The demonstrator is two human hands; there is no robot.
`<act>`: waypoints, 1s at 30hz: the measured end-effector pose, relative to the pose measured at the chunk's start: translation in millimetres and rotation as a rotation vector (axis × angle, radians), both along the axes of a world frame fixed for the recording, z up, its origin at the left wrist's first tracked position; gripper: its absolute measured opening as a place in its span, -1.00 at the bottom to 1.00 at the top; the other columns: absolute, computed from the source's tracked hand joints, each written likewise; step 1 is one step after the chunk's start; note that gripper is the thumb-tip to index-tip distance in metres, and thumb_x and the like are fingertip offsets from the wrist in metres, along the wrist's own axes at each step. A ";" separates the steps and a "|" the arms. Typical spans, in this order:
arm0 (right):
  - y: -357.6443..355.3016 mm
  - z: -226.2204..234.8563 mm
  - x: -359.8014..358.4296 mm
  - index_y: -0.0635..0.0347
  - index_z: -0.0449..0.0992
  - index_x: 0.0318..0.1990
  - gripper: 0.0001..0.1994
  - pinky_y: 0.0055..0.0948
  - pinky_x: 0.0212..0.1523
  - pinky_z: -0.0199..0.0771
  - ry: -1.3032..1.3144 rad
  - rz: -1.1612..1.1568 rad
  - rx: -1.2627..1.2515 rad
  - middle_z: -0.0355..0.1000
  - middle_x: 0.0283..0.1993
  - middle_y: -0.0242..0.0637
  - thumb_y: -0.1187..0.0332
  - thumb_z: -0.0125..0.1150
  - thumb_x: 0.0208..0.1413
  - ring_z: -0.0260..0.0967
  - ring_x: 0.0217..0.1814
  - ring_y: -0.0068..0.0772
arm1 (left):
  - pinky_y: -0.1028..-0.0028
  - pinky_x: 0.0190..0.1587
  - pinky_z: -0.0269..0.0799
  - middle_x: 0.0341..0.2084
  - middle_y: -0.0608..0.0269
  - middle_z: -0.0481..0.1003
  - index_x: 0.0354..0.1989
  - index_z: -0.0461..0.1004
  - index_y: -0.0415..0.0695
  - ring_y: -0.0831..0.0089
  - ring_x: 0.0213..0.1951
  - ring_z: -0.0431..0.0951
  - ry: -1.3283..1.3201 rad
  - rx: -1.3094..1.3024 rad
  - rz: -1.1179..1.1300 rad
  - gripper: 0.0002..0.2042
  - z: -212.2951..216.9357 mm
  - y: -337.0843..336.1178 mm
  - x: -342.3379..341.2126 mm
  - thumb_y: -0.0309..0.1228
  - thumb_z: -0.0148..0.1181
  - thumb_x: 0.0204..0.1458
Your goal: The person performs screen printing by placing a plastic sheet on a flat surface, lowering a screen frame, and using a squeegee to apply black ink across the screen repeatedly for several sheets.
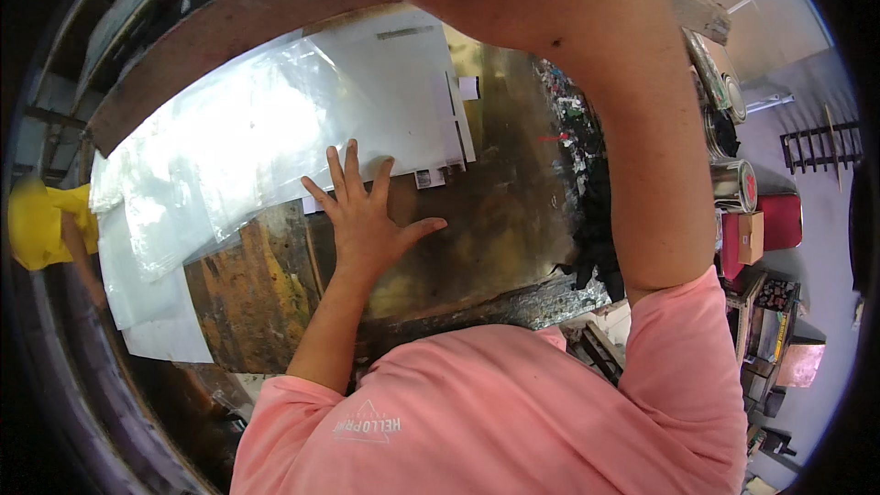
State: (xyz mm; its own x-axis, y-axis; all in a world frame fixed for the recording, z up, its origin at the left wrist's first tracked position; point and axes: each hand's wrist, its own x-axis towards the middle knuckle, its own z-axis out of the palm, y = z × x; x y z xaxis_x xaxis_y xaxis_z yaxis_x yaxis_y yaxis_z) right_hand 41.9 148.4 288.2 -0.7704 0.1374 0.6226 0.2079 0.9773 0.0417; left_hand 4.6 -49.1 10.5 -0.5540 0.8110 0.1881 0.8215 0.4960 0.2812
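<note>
My left hand (362,215) lies with its fingers spread, its fingertips at the near edge of a white sheet (394,69). Clear, shiny plastic sheets (174,174) cover the left part of that white sheet and catch a strong glare. Small printed paper tabs (429,179) poke out from under the sheet's near edge. Beneath everything is a dark, stained work table (495,229). My right forearm (646,147) reaches up along the right side and over the top of the picture; the hand itself is beyond the upper edge.
A wooden beam (211,37) spans the far side above the sheets. Paint-like smears and scraps (573,128) run along the table's right edge. Metal cans (733,185), a cardboard box (751,238) and a red chair (781,222) stand to the right. Another person in yellow (55,225) is at far left.
</note>
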 end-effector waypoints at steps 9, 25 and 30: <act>9.5 -7.8 1.7 0.28 0.53 -0.35 -0.42 0.09 0.12 0.29 0.025 -0.005 0.017 0.52 -0.41 -0.08 -0.12 -0.03 0.41 0.52 -0.28 -0.03 | -0.55 0.42 -0.63 0.50 -0.20 0.11 0.30 0.47 -0.15 -0.22 0.61 -0.20 -0.006 0.020 -0.050 0.11 -2.1 0.7 -2.9 0.54 0.34 -0.30; -2.9 -149.5 52.5 0.22 0.31 -0.04 -0.62 0.10 0.10 0.15 -0.459 0.076 -0.114 0.43 -0.09 -0.10 0.51 0.29 -0.02 0.41 0.05 0.02 | 0.27 0.08 0.51 -0.07 0.25 0.59 0.21 0.55 -0.25 0.36 -0.03 0.59 -0.658 0.695 0.336 -0.11 40.9 -100.4 -19.9 -0.18 0.81 -0.40; -35.1 -215.6 75.6 0.17 0.36 -0.08 -0.70 0.11 0.14 0.18 -0.535 0.087 -0.125 0.39 -0.15 -0.21 0.54 0.21 0.01 0.41 -0.01 -0.11 | 0.14 0.09 0.22 -0.24 0.28 0.36 0.12 0.65 -0.14 0.20 -0.10 0.37 -0.047 0.204 0.378 0.02 -7.9 -114.2 -20.7 0.21 0.72 -0.65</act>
